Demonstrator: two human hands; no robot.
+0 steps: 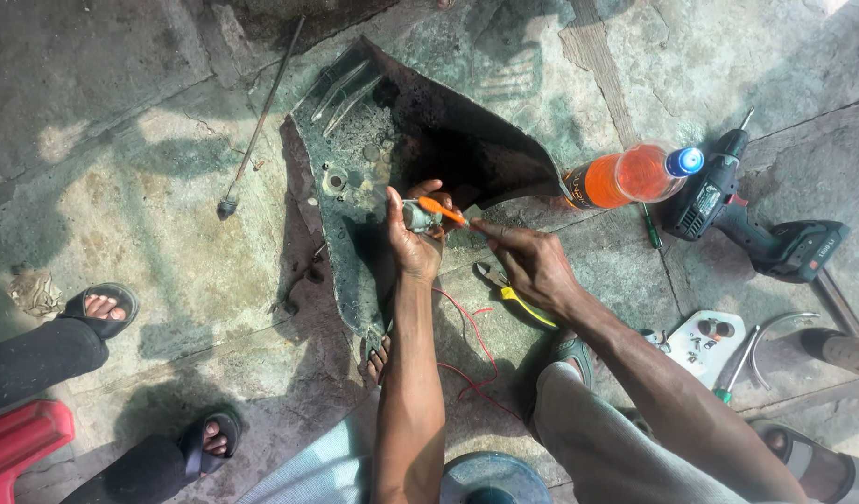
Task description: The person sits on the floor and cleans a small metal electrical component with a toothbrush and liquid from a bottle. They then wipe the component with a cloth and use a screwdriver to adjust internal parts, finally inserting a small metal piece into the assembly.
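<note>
Two hands (415,233) (532,261) — cracked concrete floor (149,205), dusty black panel (364,159)

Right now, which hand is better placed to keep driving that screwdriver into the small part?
Right. The right hand already grips the orange-handled screwdriver, tip at the small metal part. The left hand is wrapped around that part, steadying it over the dark panel.

We note one package: a clear plastic bottle (632,175) lying on its side on the stone floor, upper right of centre, holding orange liquid and closed with a blue cap. A dark label band wraps its lower end. Just right of the bottle, we record a small pale label plate on the body of the dark cordless drill (747,217).
</note>
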